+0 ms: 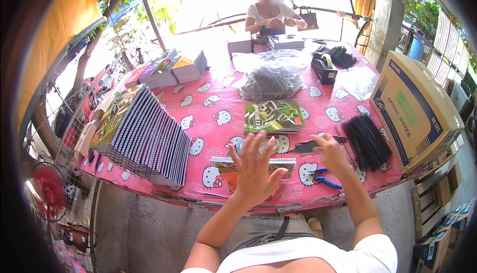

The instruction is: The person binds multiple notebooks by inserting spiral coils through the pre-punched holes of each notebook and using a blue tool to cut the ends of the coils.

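My left hand [254, 171] is raised with its fingers spread, just above a notebook [284, 167] near the table's front edge. That notebook's upper edge shows a row of white holes or coil loops; my hand hides much of its cover. To the right, my right hand [332, 153] has thumb and fingers pinched together beside a dark flat piece [304, 147]; anything in the pinch is too small to make out. Blue-handled pliers [328, 181] lie below it. A bundle of black spiral coils [366, 141] rests further right. Beyond my left hand lies a green notebook [273, 116].
A tall stack of bound notebooks [149, 141] stands at left, more stacks [184, 69] behind. Mid-table are a filled plastic bag [273, 77] and a tape dispenser [325, 70]. A large cardboard box [415, 106] borders the right. Across the table, a person [272, 17] works with both hands.
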### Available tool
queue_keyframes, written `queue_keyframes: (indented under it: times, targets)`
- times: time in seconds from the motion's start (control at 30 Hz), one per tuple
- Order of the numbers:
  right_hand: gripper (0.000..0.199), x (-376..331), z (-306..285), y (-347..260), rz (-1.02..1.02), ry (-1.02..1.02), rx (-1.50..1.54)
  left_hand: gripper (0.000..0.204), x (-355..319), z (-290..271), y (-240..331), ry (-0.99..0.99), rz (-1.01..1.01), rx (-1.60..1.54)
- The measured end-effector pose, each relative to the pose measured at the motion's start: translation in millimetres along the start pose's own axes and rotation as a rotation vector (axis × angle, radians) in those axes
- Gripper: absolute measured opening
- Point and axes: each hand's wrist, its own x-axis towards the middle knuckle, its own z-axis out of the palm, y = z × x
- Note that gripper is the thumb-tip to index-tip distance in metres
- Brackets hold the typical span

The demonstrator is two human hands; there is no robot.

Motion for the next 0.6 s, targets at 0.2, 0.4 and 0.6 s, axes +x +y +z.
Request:
queue_keyframes:
  times: [0.2, 0.4, 0.6]
  targets:
    - [0.022, -0.9, -27.3, -76.2, -0.138, 0.019, 0.595, 0.052, -1.0, 14.3, -2.8, -0.101, -0.029, -0.091]
    - [0.021, -0.5, -37.7, -86.4, 0.050, -0.083, 0.640, 0.023, 0.9, 20.2, -11.0, 0.026, 0.051, -0.270]
    - [0.017, 2.6, -32.7, -88.6, 0.088, -0.010, 0.680, 0.018, 1.7, 16.2, 4.0, 0.208, -0.052, -0.052]
